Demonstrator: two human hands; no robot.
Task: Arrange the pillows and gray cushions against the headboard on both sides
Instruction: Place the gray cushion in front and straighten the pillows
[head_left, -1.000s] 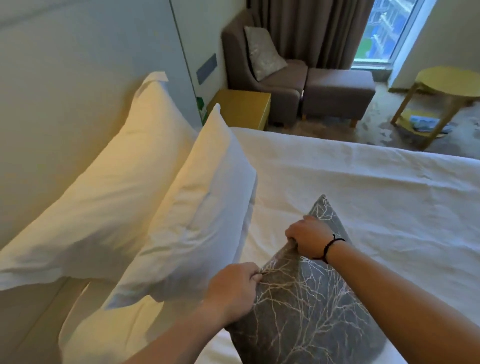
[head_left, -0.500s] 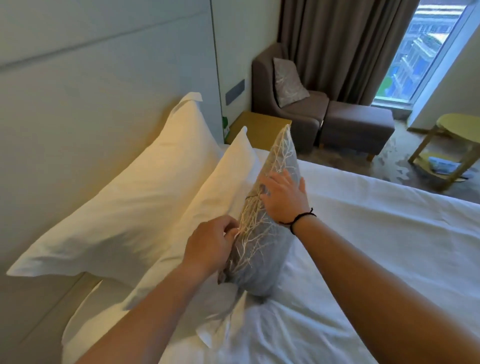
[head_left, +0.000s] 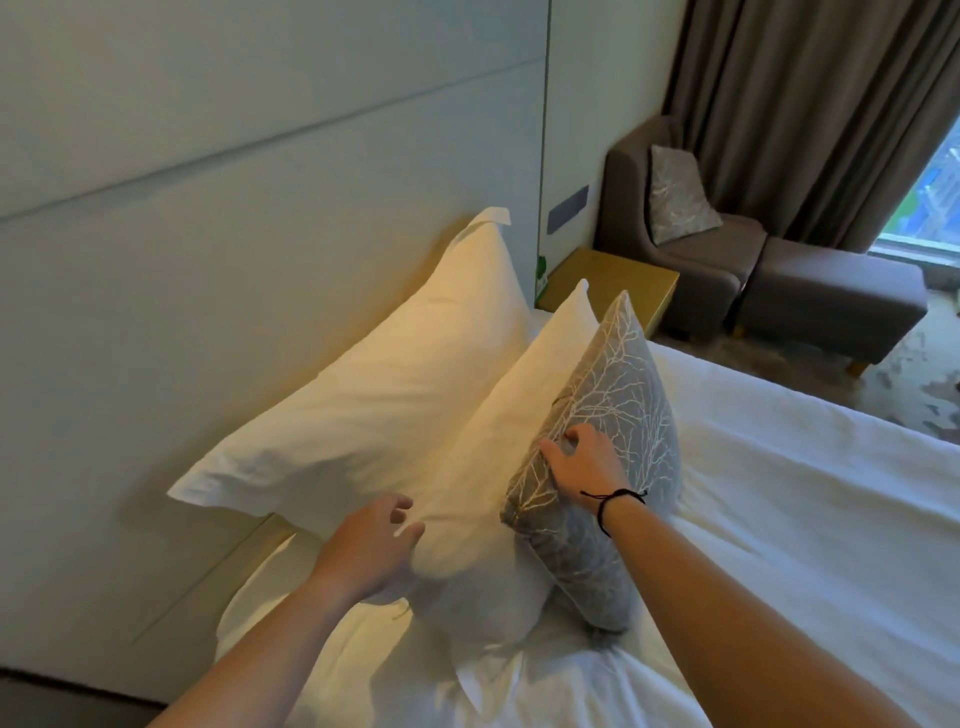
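Two white pillows lean in a row toward the pale headboard (head_left: 218, 249): the back pillow (head_left: 395, 405) touches it, and the front pillow (head_left: 498, 467) leans on the back one. A gray cushion (head_left: 623, 405) with a white branch pattern stands on edge against the front pillow. My right hand (head_left: 582, 462) rests on the cushion's upper edge, fingers curled over it. My left hand (head_left: 371, 551) is off the cushion, fingers loosely spread, touching the front pillow's near face.
The white bed sheet (head_left: 779, 519) spreads to the right. Beyond the bed stand a yellow bedside table (head_left: 623, 280), a brown armchair (head_left: 691, 249) holding another gray cushion (head_left: 675, 192), a brown ottoman (head_left: 831, 296) and brown curtains (head_left: 810, 104).
The gray cushion went from lying on the bed to standing against the front pillow. My left hand let go of it and moved left to the pillow; my right hand stays on it.
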